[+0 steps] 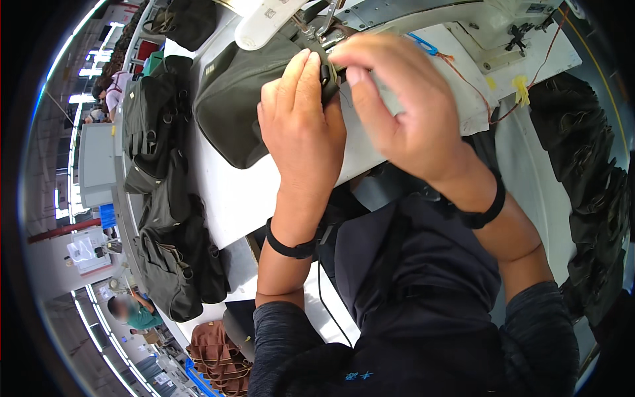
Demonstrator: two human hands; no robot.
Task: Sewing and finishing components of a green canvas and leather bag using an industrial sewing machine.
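Our left hand (301, 132) rests on the dark green bag (241, 86) at the sewing machine (268, 26); our right hand (413, 106) curls beside it. Whether either grip pinches anything, we cannot tell. Left, heaped dark bags (155, 132).

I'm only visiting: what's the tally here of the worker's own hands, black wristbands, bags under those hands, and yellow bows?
Left hand: 1
Right hand: 1
Black wristbands: 2
Dark green bag: 1
Yellow bow: 1
Total: 6
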